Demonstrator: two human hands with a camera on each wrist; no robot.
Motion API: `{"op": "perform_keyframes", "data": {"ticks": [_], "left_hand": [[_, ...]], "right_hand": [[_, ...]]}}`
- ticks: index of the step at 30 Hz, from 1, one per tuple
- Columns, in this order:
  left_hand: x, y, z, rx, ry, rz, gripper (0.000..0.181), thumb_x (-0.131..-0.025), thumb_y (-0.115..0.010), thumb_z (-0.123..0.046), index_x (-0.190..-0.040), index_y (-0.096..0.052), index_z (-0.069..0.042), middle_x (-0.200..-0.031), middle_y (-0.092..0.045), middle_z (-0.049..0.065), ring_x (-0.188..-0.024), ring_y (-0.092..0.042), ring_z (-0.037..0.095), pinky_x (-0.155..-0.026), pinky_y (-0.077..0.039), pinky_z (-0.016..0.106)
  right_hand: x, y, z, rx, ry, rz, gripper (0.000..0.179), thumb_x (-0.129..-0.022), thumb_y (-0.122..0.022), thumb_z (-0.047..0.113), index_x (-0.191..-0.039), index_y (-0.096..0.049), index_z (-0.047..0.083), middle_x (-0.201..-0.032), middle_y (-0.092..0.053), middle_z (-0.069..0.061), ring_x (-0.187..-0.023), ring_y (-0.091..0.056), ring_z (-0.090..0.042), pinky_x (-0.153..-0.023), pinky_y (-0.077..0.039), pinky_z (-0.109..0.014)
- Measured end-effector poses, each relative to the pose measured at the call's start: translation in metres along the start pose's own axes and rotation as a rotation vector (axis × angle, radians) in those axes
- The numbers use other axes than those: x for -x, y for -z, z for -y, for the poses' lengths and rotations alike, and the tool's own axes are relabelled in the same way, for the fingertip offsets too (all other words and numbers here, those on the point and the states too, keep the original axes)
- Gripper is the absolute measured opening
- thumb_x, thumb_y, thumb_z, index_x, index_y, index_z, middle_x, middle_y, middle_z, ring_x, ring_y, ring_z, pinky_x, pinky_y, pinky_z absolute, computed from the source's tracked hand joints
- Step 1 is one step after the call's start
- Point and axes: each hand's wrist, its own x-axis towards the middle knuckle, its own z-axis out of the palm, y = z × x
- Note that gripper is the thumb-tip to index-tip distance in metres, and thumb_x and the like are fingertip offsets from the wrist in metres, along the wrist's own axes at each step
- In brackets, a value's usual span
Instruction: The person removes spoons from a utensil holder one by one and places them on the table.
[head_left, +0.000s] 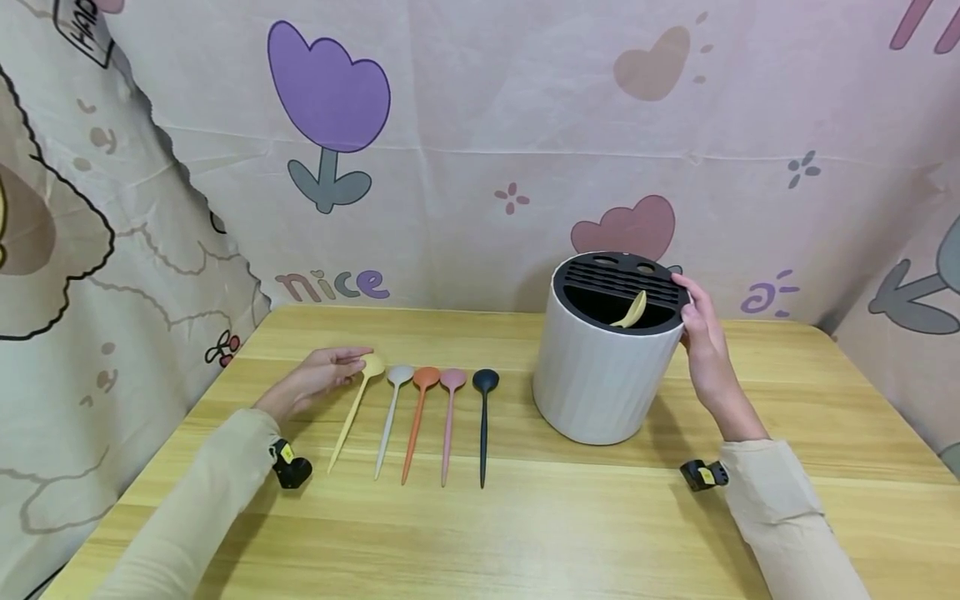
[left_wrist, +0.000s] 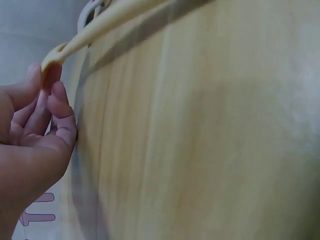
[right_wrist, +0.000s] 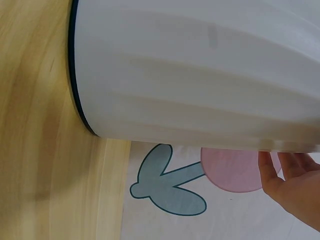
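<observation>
Near the left side of the table, my left hand pinches the bowl of a pale yellow spoon between thumb and fingers. In the left wrist view, the spoon's handle slants up and away from the fingertips. My right hand touches the upper right side of a white ribbed utensil holder, its fingers at the rim. In the right wrist view, straight fingers press against the holder's wall. Another yellow utensil stands in the wide front compartment of the holder's black slotted lid; its lower part is hidden.
To the right of the held spoon lie a grey spoon, an orange spoon, a pink spoon and a black spoon, handles toward me. A patterned cloth hangs behind the wooden table.
</observation>
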Motion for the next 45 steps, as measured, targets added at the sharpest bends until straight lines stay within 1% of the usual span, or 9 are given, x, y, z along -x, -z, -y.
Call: {"op": "perform_keyframes", "data": {"ticks": [4, 7, 11, 15, 20, 28, 34, 40, 45], "left_hand": [[0.0, -0.005, 0.003, -0.029, -0.022, -0.044, 0.048, -0.1, -0.054, -0.012, -0.142, -0.04, 0.008, -0.13, -0.053, 0.018, -0.085, -0.052, 0.007, -0.073, -0.046, 0.02], [-0.001, -0.009, 0.004, -0.036, -0.031, -0.079, 0.047, -0.099, -0.056, -0.012, -0.139, -0.043, 0.008, -0.128, -0.056, 0.015, -0.085, -0.052, 0.005, -0.074, -0.046, 0.019], [-0.002, -0.012, 0.006, -0.078, -0.041, -0.107, 0.045, -0.098, -0.057, -0.012, -0.137, -0.047, 0.009, -0.123, -0.06, 0.014, -0.085, -0.052, 0.005, -0.073, -0.046, 0.02], [0.0, -0.014, 0.005, -0.107, -0.057, -0.11, 0.044, -0.099, -0.057, -0.013, -0.135, -0.048, 0.01, -0.119, -0.061, 0.015, -0.085, -0.053, 0.006, -0.072, -0.046, 0.021], [0.002, -0.016, 0.003, -0.118, -0.059, -0.119, 0.044, -0.098, -0.058, -0.014, -0.134, -0.049, 0.01, -0.12, -0.06, 0.018, -0.086, -0.053, 0.007, -0.072, -0.046, 0.021], [0.003, -0.015, 0.004, -0.107, -0.053, -0.11, 0.05, -0.099, -0.056, -0.016, -0.139, -0.041, 0.011, -0.133, -0.049, 0.026, -0.094, -0.053, 0.007, -0.076, -0.045, 0.023], [0.002, -0.014, 0.004, -0.075, -0.033, -0.118, 0.051, -0.099, -0.057, -0.016, -0.14, -0.04, 0.01, -0.136, -0.046, 0.025, -0.095, -0.053, 0.005, -0.079, -0.045, 0.021], [0.002, -0.015, 0.003, -0.065, -0.029, -0.129, 0.05, -0.1, -0.054, -0.016, -0.139, -0.039, 0.011, -0.132, -0.049, 0.023, -0.092, -0.051, 0.006, -0.075, -0.045, 0.021], [0.004, -0.016, 0.004, -0.049, -0.032, -0.137, 0.05, -0.102, -0.051, -0.017, -0.14, -0.037, 0.012, -0.129, -0.05, 0.021, -0.09, -0.051, 0.008, -0.075, -0.046, 0.021]], "right_hand": [[0.0, 0.001, 0.0, -0.002, 0.004, -0.001, 0.05, -0.101, -0.034, 0.031, -0.148, -0.033, 0.012, -0.142, -0.037, -0.007, -0.121, -0.041, -0.016, -0.092, -0.037, -0.018], [0.0, 0.001, 0.001, -0.005, 0.006, -0.004, 0.05, -0.101, -0.035, 0.03, -0.148, -0.034, 0.012, -0.141, -0.038, -0.007, -0.12, -0.042, -0.016, -0.092, -0.037, -0.018], [-0.001, 0.0, 0.001, 0.002, 0.002, -0.008, 0.05, -0.101, -0.035, 0.03, -0.148, -0.034, 0.012, -0.14, -0.04, -0.006, -0.118, -0.044, -0.015, -0.091, -0.038, -0.018], [-0.001, -0.001, 0.002, 0.008, 0.0, -0.005, 0.05, -0.101, -0.034, 0.03, -0.148, -0.034, 0.011, -0.14, -0.04, -0.006, -0.119, -0.044, -0.015, -0.091, -0.037, -0.019], [-0.001, -0.001, 0.002, 0.023, -0.002, -0.002, 0.051, -0.101, -0.034, 0.03, -0.149, -0.033, 0.011, -0.141, -0.04, -0.006, -0.119, -0.043, -0.015, -0.092, -0.037, -0.021], [-0.001, -0.001, 0.003, 0.041, -0.018, -0.006, 0.051, -0.101, -0.033, 0.03, -0.149, -0.033, 0.013, -0.144, -0.036, -0.008, -0.121, -0.042, -0.015, -0.095, -0.035, -0.025], [0.0, 0.0, 0.003, 0.044, -0.029, -0.006, 0.051, -0.101, -0.032, 0.031, -0.149, -0.033, 0.014, -0.148, -0.033, -0.01, -0.122, -0.041, -0.015, -0.097, -0.034, -0.028], [0.0, 0.0, 0.002, 0.041, -0.032, -0.007, 0.05, -0.101, -0.032, 0.03, -0.149, -0.033, 0.014, -0.148, -0.033, -0.01, -0.122, -0.041, -0.016, -0.097, -0.034, -0.028], [0.0, -0.001, 0.0, 0.035, -0.014, -0.01, 0.05, -0.101, -0.033, 0.029, -0.148, -0.034, 0.013, -0.142, -0.039, -0.007, -0.118, -0.044, -0.015, -0.092, -0.036, -0.023]]}}
